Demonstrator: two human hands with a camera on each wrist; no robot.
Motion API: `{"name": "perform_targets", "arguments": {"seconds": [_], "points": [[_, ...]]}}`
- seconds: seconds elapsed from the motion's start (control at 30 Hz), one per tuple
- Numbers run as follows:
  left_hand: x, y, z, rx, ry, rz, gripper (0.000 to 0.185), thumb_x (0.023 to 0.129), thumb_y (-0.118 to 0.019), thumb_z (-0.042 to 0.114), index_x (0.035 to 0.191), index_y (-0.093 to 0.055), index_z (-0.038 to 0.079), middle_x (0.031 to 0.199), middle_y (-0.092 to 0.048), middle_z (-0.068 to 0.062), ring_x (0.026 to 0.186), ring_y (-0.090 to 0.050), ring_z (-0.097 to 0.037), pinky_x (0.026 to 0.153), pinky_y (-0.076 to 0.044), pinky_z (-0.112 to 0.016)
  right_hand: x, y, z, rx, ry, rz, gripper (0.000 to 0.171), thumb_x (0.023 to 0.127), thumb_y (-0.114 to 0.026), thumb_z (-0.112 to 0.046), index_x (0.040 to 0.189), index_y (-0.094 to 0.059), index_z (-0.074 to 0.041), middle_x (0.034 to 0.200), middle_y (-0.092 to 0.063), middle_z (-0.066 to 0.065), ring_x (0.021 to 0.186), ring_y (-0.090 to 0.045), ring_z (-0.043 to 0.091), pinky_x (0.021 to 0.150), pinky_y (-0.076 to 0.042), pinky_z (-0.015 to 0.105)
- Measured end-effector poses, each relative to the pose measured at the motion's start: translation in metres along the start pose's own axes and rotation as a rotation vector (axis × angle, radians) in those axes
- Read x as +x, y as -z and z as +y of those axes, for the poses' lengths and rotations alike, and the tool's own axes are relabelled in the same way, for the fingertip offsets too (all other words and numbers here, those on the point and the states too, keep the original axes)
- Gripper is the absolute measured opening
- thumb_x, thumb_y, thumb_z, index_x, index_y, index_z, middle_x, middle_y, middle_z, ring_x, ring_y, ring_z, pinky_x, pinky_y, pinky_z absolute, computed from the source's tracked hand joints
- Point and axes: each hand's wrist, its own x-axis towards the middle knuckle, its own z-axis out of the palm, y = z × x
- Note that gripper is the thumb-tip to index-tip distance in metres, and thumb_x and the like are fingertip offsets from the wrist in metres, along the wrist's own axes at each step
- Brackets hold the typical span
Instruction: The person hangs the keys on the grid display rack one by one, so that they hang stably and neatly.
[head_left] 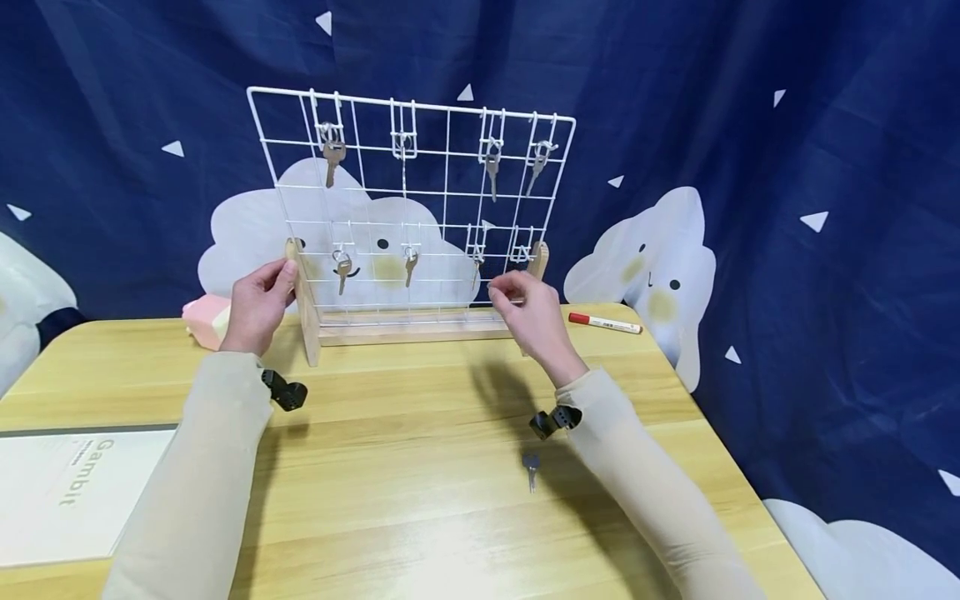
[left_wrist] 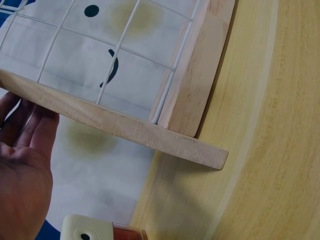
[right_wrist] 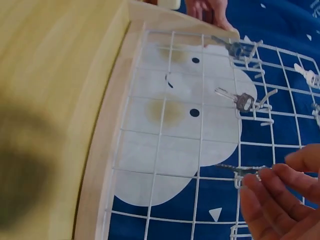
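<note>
A white wire grid rack (head_left: 446, 192) stands in a wooden base, with keys hanging from its hooks in two rows. At the rack's left side, my left hand (head_left: 261, 302) grips the upright wooden side post (left_wrist: 115, 120), thumb in front and fingers behind. My right hand (head_left: 528, 312) is at the lower right of the grid, fingers bent and the thumb near them. Just left of its fingertips hangs a key (head_left: 476, 273) on a lower hook; in the right wrist view the fingers overlap that key's head. The lower-right hook (head_left: 521, 252) holds no key.
A loose key (head_left: 531, 471) lies on the table beneath my right forearm. A red-capped marker (head_left: 606, 323) is at the back right. On the left are a pink and cream box-shaped thing (head_left: 206, 320) and a white notebook (head_left: 75, 500). A dark blue curtain (head_left: 750, 208) hangs behind.
</note>
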Motion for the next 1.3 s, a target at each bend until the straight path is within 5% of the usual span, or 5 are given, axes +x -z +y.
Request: {"name": "perform_targets", "arguments": {"seconds": [0.3, 0.87, 1.3], "points": [[0.002, 0.000, 0.000, 0.031, 0.005, -0.001, 0.063, 0.098, -0.050, 0.043, 0.146, -0.045, 0.003, 0.139, -0.047, -0.020, 0.123, -0.050, -0.019, 0.102, -0.044, -0.025, -0.027, 0.011, 0.008, -0.053, -0.054, -0.214, 0.017, 0.097, -0.061, -0.012, 0.110, -0.069, -0.003, 0.096, -0.068, 0.005, 0.089, -0.063, 0.018, 0.079, -0.057, 0.032], [0.003, 0.000, 0.003, 0.067, 0.004, -0.005, 0.064, 0.098, -0.049, 0.045, 0.147, -0.045, 0.004, 0.136, -0.049, -0.017, 0.119, -0.052, -0.016, 0.101, -0.045, -0.026, -0.077, 0.035, 0.031, -0.152, -0.035, -0.504, 0.015, 0.093, -0.068, -0.009, 0.107, -0.070, -0.004, 0.099, -0.069, 0.005, 0.092, -0.064, 0.017, 0.083, -0.057, 0.037], [0.001, 0.000, 0.000, 0.032, 0.007, 0.006, 0.064, 0.097, -0.051, 0.044, 0.146, -0.046, 0.003, 0.134, -0.050, -0.016, 0.119, -0.052, -0.016, 0.100, -0.045, -0.024, -0.107, 0.033, 0.049, -0.132, -0.048, -0.614, 0.020, 0.090, -0.070, -0.003, 0.110, -0.069, 0.000, 0.104, -0.069, 0.009, 0.096, -0.064, 0.022, 0.086, -0.056, 0.042]]}}
